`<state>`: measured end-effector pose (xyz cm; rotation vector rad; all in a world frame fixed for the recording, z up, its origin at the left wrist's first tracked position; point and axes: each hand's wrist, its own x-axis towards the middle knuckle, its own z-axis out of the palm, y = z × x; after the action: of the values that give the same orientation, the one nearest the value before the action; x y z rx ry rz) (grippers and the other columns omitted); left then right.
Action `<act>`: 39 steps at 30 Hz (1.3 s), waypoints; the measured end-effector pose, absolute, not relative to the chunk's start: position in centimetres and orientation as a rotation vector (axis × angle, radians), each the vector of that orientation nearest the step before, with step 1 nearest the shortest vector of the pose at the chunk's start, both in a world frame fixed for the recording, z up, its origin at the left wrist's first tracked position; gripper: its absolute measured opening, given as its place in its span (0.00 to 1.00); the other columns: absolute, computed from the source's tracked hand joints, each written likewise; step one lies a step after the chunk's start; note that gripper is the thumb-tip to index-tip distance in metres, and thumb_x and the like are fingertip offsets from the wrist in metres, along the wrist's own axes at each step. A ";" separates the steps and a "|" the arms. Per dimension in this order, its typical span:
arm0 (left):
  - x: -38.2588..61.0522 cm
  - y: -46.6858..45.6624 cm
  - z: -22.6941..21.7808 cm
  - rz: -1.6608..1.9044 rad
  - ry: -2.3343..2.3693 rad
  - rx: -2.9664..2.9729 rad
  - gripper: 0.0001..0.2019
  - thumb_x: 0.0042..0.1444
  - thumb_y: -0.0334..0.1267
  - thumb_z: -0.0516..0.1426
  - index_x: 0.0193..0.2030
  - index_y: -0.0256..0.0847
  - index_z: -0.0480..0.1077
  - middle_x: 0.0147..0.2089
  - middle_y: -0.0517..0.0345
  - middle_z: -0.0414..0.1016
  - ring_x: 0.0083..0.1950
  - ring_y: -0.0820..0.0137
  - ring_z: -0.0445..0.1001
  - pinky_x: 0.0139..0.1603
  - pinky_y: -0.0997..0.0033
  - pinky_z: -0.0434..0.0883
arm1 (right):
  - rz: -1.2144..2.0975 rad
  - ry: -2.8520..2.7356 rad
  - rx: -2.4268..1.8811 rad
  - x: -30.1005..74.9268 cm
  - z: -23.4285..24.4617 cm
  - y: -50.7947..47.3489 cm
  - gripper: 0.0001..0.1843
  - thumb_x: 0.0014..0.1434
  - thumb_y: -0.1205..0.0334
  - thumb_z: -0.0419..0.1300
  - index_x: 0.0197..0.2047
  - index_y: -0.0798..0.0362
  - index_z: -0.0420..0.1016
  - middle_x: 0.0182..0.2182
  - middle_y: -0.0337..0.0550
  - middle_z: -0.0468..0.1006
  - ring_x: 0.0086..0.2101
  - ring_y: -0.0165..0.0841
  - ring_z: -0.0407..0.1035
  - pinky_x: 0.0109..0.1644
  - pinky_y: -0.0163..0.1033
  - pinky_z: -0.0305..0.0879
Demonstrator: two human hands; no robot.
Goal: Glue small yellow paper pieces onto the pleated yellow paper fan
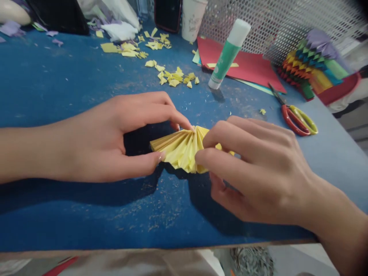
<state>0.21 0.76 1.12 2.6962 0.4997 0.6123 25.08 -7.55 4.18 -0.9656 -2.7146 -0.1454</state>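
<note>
A yellow pleated paper fan [181, 147] lies on the blue table [57, 84], spread open between both hands. My left hand [115, 138] pinches its left side between thumb and forefinger. My right hand [253, 168] grips the fan's right end with its fingers curled over the folds, hiding that end.
A green glue stick [228, 53] stands tilted on red paper sheets [250, 65]. Red-and-yellow scissors [296, 115] lie to the right. Yellow paper scraps [172, 76] litter the far table. A multicoloured folded paper piece [313, 65] and a white mesh basket [273, 23] stand at the back right. The table's front edge runs close below my hands.
</note>
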 end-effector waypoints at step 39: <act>-0.2 -0.9 1.6 1.144 0.373 2.762 0.12 0.59 0.32 0.65 0.50 0.41 0.76 0.48 0.60 0.81 0.50 0.73 0.79 0.61 0.63 0.78 | -0.345 -2.335 -0.987 24.0 3.4 -7.4 0.03 0.62 0.67 0.58 0.37 0.51 0.72 0.38 0.43 0.76 0.35 0.34 0.65 0.41 0.44 0.58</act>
<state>-0.20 -0.95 1.64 2.7617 0.3727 1.1444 23.97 -7.42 3.44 -0.9871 -2.3347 -0.3445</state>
